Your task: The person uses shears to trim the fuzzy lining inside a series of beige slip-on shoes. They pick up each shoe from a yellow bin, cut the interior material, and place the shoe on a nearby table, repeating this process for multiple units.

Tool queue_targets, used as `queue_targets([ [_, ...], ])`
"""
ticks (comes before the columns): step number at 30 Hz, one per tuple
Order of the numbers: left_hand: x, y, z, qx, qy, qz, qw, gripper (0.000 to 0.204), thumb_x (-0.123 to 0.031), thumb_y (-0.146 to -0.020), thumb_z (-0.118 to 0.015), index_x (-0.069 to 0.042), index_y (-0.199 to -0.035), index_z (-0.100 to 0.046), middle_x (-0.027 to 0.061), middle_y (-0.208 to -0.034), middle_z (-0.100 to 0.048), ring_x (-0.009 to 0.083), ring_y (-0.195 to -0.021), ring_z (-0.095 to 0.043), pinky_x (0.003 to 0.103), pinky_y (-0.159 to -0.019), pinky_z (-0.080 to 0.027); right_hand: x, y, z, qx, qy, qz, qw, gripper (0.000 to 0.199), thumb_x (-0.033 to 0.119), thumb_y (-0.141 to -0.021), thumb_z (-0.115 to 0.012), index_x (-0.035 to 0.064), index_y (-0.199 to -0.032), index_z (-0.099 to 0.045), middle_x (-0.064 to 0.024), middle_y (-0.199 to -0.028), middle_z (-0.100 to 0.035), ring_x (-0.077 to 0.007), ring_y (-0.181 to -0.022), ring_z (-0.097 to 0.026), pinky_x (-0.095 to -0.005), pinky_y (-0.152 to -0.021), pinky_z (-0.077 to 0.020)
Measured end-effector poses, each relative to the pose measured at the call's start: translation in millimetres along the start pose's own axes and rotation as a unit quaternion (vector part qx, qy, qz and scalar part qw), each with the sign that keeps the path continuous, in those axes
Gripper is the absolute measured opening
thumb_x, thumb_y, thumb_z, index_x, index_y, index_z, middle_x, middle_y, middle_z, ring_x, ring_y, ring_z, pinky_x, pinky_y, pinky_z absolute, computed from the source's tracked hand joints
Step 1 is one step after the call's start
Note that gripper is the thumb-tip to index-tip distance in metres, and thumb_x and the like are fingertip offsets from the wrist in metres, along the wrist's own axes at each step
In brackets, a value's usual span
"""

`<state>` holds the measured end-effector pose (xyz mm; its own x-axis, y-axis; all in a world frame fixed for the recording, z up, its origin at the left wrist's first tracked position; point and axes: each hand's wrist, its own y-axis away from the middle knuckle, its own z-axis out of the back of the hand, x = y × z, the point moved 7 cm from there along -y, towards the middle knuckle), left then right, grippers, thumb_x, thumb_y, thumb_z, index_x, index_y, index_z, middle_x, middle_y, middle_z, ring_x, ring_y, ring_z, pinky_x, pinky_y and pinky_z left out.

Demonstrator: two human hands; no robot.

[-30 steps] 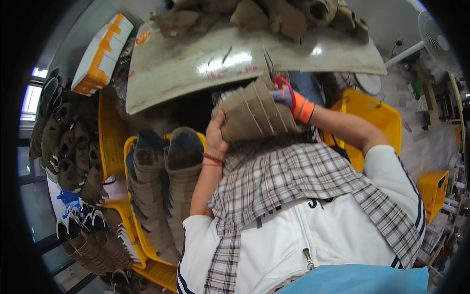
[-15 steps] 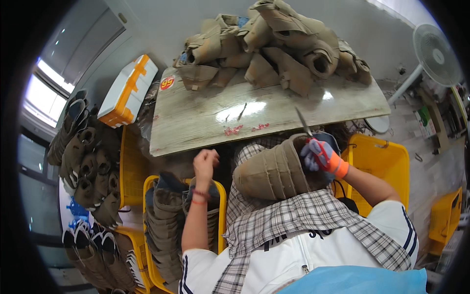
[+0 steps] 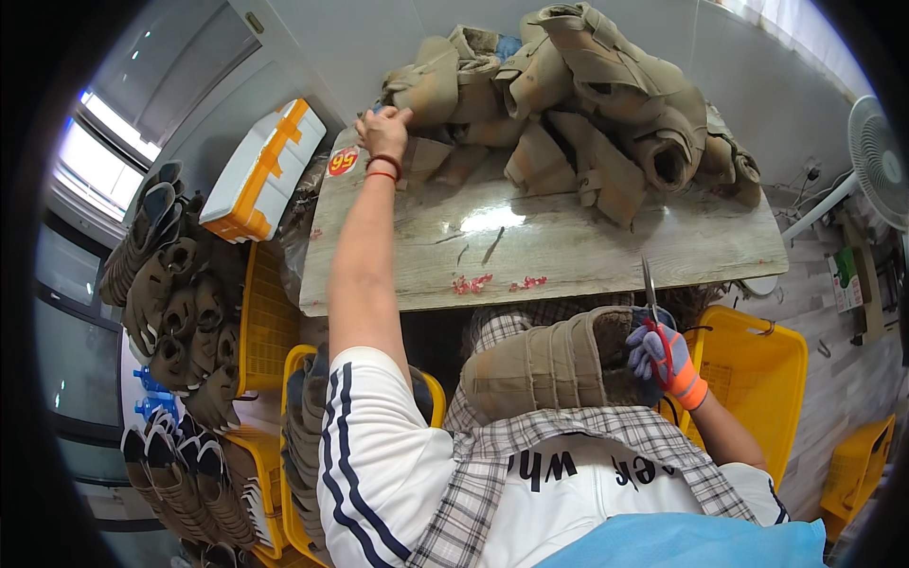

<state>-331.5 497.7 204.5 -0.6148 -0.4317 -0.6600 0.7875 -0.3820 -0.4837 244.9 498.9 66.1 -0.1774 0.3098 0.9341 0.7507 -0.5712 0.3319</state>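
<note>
Holding red-handled scissors (image 3: 650, 292): the right hand (image 3: 655, 355), in a purple and orange glove (image 3: 686, 383), has its fingers closed round the handles, with the blades pointing away from the body
Brown stack (image 3: 535, 374): it lies sideways on the checked cloth (image 3: 568, 422), just left of the right hand
Left hand (image 3: 383, 133): bare, its bent fingers at the left end of the brown pile (image 3: 530, 76); cannot tell if they grip a piece
Table (image 3: 568, 246): under the pile, ahead of the right hand
Yellow basket (image 3: 757, 379): just right of the right hand

One surface (image 3: 436, 270); two hands (image 3: 383, 134); one pair of scissors (image 3: 650, 292) before surface; one fan (image 3: 876, 142) right, two yellow baskets (image 3: 772, 374) front right, one box (image 3: 265, 170) left.
</note>
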Motion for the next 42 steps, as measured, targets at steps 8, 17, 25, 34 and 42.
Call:
queue_targets([
  [8,20.3,31.9,131.7,-0.002,0.673,0.171,0.720,0.028,-0.021,-0.092,-0.045,0.001,-0.107,-0.054,0.0116,-0.109,-0.057,0.0248,-0.101,-0.053,0.039,-0.094,-0.039,52.8,6.1,4.3,-0.036,0.115,0.197,0.973,0.022,0.021,-0.088,-0.051,-0.0002,-0.092,-0.055,0.0000,-0.070,-0.052,-0.0043,-0.062,-0.045,-0.0182,-0.055,-0.0370],
  [17,34.3,304.4,178.8,0.191,0.707,0.403,0.548,0.035,-0.023,-0.094,-0.040,0.000,-0.119,-0.047,0.0187,-0.118,-0.052,0.0436,-0.115,-0.041,0.057,-0.098,-0.031,155.1,24.6,-100.1,0.032,0.540,0.269,0.797,0.046,0.032,-0.069,-0.074,0.0040,-0.100,-0.055,-0.0122,-0.073,-0.060,-0.0241,-0.061,-0.060,-0.0284,-0.057,-0.0473],
  [25,58.2,437.1,178.8,0.261,0.705,0.460,0.473,0.030,-0.022,-0.094,-0.042,0.001,-0.108,-0.054,0.0186,-0.096,-0.060,0.0306,-0.086,-0.059,0.047,-0.081,-0.048,118.3,8.9,-190.8,0.124,0.720,0.376,0.570,0.028,0.023,-0.071,-0.069,0.0101,-0.095,-0.059,-0.0065,-0.075,-0.061,-0.0224,-0.070,-0.061,-0.0303,-0.059,-0.0485],
  [34,31.8,451.8,189.3,0.244,0.691,0.501,0.461,0.031,-0.019,-0.093,-0.040,0.008,-0.100,-0.054,0.0157,-0.112,-0.053,0.0393,-0.119,-0.036,0.047,-0.099,-0.034,65.7,-11.3,-219.1,0.127,0.818,0.280,0.487,0.038,0.031,-0.073,-0.068,0.0088,-0.101,-0.056,-0.0069,-0.077,-0.061,-0.0206,-0.072,-0.062,-0.0307,-0.058,-0.0499],
  [42,37.8,464.8,188.8,0.223,0.660,0.499,0.515,0.038,-0.024,-0.091,-0.049,0.000,-0.120,-0.046,0.0245,-0.122,-0.046,0.0357,-0.119,-0.038,0.050,-0.102,-0.029,60.7,-16.6,-215.4,0.118,0.816,0.258,0.503,0.035,0.030,-0.074,-0.066,0.0089,-0.101,-0.056,-0.0069,-0.079,-0.060,-0.0215,-0.072,-0.061,-0.0315,-0.062,-0.0494],
])
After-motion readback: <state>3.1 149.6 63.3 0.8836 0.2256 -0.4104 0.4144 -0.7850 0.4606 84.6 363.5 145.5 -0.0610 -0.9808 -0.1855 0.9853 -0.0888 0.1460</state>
